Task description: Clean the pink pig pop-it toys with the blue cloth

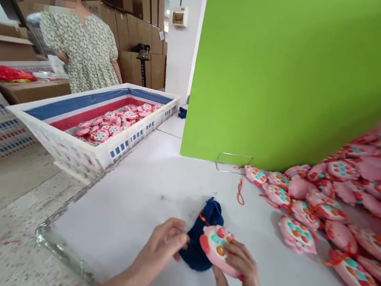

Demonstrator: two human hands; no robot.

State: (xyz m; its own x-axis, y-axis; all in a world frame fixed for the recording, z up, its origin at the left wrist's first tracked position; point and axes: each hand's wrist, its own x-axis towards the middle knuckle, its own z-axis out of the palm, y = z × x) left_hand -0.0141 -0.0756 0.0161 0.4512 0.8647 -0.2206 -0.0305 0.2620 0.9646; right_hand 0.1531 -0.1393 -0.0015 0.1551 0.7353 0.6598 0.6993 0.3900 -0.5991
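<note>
My right hand [245, 275] grips a pink animal-shaped toy [214, 244] with a white face and red, orange and teal spots, tilted above the table. Behind and under it lies a crumpled dark blue cloth [198, 254]. A bit of orange cord [203, 218] crosses this cloth by the toy. My left hand [162, 246] is at the cloth's left edge, fingers curled in toward the thumb. Whatever may be between those fingertips is too small to make out.
Many similar toys [331, 207] are piled at the right. A green panel [294, 72] stands behind the white table [123, 209]. A wire frame [232, 171] and an orange loop [240, 192] lie nearby. Left is a white basket [91, 159] holding toys; beyond, a person [86, 51] near cartons [139, 30].
</note>
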